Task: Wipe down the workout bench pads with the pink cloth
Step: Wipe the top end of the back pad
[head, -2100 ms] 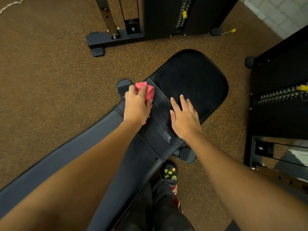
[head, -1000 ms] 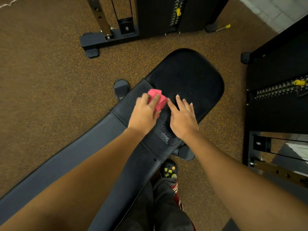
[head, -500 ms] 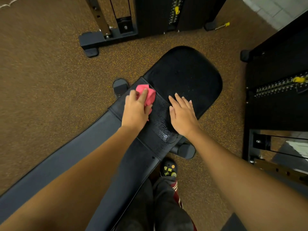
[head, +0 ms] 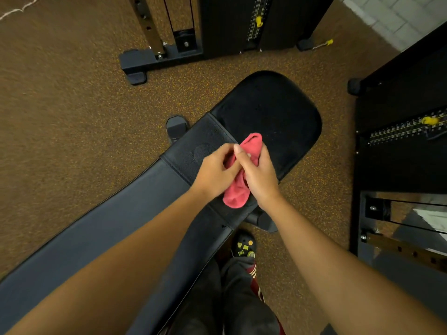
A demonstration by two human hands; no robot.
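The workout bench runs from bottom left to upper right: a long dark back pad point(head: 101, 228), a textured black middle section point(head: 193, 146) and a rounded black seat pad point(head: 271, 112). The pink cloth point(head: 238, 193) is bunched between both hands above the middle section. One end sticks up past my fingers and the other hangs down. My left hand point(head: 214, 171) pinches it from the left. From the right, my right hand point(head: 260, 175) grips it. Both hands are lifted off the pad.
A cable machine base point(head: 154, 59) with a weight stack and yellow pin point(head: 258, 20) stands beyond the bench. Another weight stack machine point(head: 399, 131) lines the right side. Bench feet point(head: 176, 125) stick out on both sides. My shoe point(head: 244, 245) and trouser legs are below, on speckled brown floor.
My left hand stopped wiping the middle section and lifted the cloth. My right hand left the pad and took hold of the cloth too, which now hangs loose between both hands.
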